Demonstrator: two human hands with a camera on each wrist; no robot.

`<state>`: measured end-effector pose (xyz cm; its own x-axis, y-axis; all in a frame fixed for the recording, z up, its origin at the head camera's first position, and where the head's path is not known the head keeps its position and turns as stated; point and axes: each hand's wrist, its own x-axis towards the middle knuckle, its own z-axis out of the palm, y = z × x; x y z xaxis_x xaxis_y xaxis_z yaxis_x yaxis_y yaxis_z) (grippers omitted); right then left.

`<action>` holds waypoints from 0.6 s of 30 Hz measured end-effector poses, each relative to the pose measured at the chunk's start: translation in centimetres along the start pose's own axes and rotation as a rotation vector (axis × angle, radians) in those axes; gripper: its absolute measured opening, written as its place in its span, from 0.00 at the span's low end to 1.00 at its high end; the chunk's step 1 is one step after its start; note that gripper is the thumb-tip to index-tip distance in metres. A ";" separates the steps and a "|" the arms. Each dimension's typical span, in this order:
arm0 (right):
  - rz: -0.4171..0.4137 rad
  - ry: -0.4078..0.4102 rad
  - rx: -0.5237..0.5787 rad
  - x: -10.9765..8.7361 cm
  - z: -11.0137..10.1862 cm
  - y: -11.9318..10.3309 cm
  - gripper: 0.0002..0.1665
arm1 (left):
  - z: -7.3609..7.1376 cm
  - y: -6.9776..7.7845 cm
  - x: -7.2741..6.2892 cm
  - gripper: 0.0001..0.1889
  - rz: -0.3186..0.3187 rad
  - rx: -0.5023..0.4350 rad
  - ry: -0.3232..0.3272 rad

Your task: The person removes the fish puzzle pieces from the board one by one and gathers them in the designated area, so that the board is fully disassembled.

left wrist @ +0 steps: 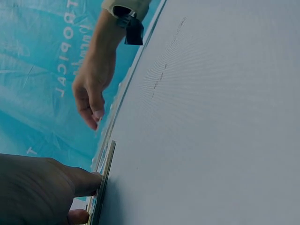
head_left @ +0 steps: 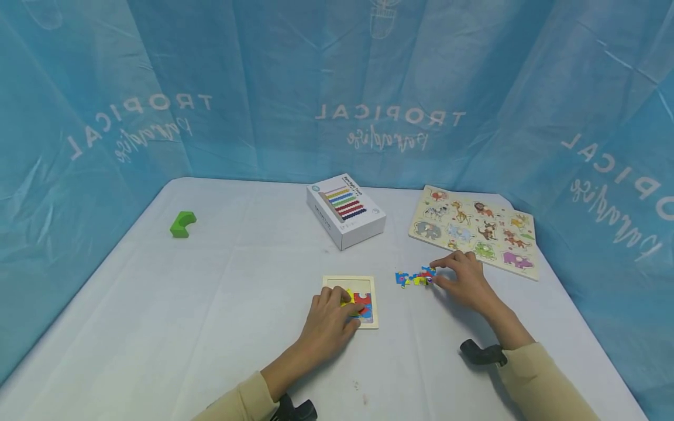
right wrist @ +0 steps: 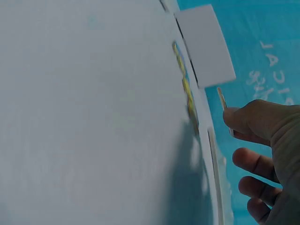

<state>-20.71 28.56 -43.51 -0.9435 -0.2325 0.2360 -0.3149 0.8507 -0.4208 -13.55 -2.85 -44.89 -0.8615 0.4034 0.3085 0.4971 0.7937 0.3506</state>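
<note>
My left hand (head_left: 327,321) rests over a small wooden puzzle tray (head_left: 375,304), its fingers touching the tray and the pieces inside. A yellow piece (head_left: 346,297) shows beside the fingertips, with red pieces (head_left: 362,299) and blue ones to the right; the hand hides the tray's left part. To the right of the tray, my right hand (head_left: 466,283) is above the end of a row of loose coloured jigsaw pieces (head_left: 402,279). In the right wrist view, its thumb and finger pinch a thin puzzle piece (right wrist: 221,97) held up from the table.
A white box (head_left: 363,225) with coloured bars printed on it stands behind the tray. At the back right lies an animal puzzle board (head_left: 447,219). A green block (head_left: 182,224) with a curved cutout sits far left. Blue printed cloth (head_left: 284,76) hangs behind the table.
</note>
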 end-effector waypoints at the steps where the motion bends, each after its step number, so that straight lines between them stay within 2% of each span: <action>1: 0.010 -0.005 -0.006 -0.1 -0.1 0.3 0.15 | 0.0 0.0 0.0 0.12 0.000 0.003 0.000; 9: 0.041 -0.062 -0.005 -0.6 -0.3 2.5 0.14 | 0.1 0.0 0.0 0.12 0.004 0.005 0.009; 18: 0.037 -0.115 0.017 -0.8 -0.3 3.2 0.15 | 0.1 -0.1 0.0 0.13 0.001 0.007 0.006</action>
<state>-20.90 31.60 -44.75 -0.9599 -0.2540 0.1187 -0.2801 0.8519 -0.4426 -13.63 -2.89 -45.02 -0.8603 0.4017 0.3140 0.4975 0.7963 0.3440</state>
